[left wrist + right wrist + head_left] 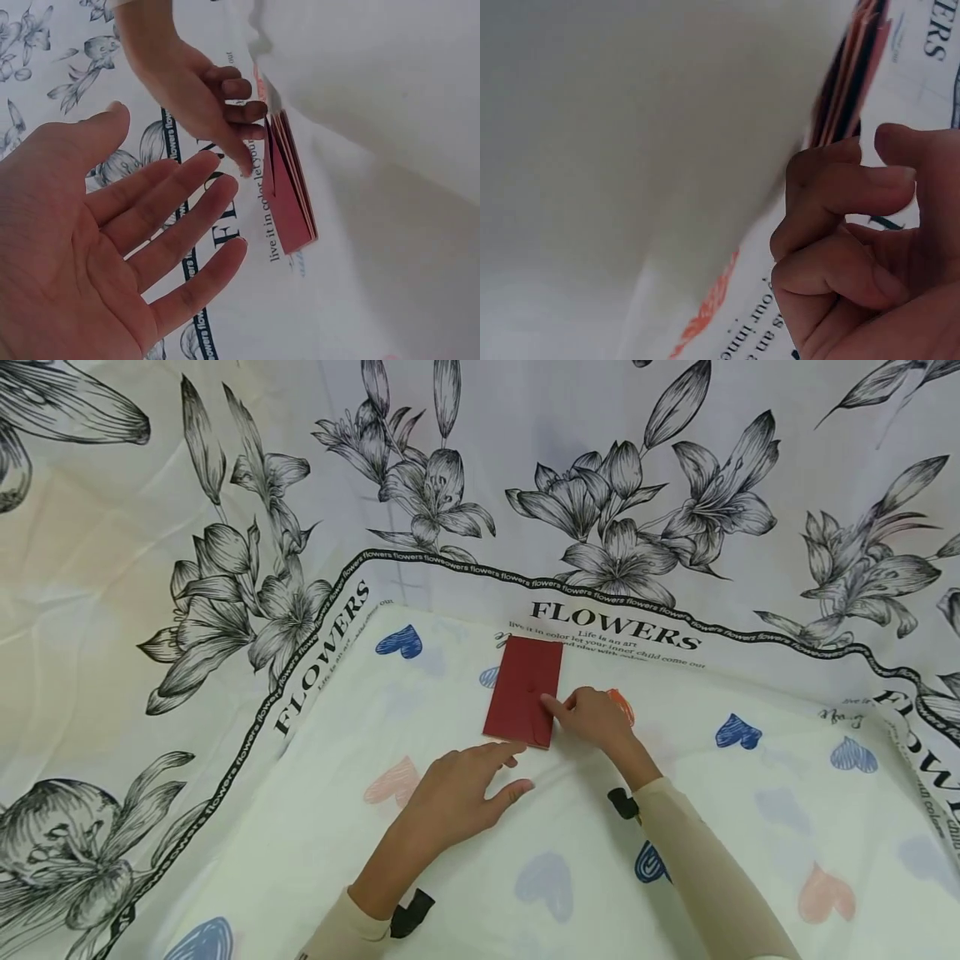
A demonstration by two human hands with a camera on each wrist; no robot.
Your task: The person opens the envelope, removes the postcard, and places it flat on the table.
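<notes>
A dark red paper envelope (522,689) lies on the heart-patterned cloth, its long side pointing away from me. Seen edge-on in the left wrist view, the red envelopes (291,191) form a stack of several thin layers, with one layer slightly lifted. My right hand (596,718) is at the right edge, thumb over the top face and curled fingers at the side, holding the edge. Its bent fingers (840,191) meet the stack in the right wrist view. Just short of the near end, my left hand (465,789) hovers with fingers extended and nothing held.
A white cloth (697,810) printed with blue, pink and orange hearts covers the surface. Its border carries the word FLOWERS (615,625) and a black strip. Fabric with black line-drawn lilies (622,556) spreads behind and at the left.
</notes>
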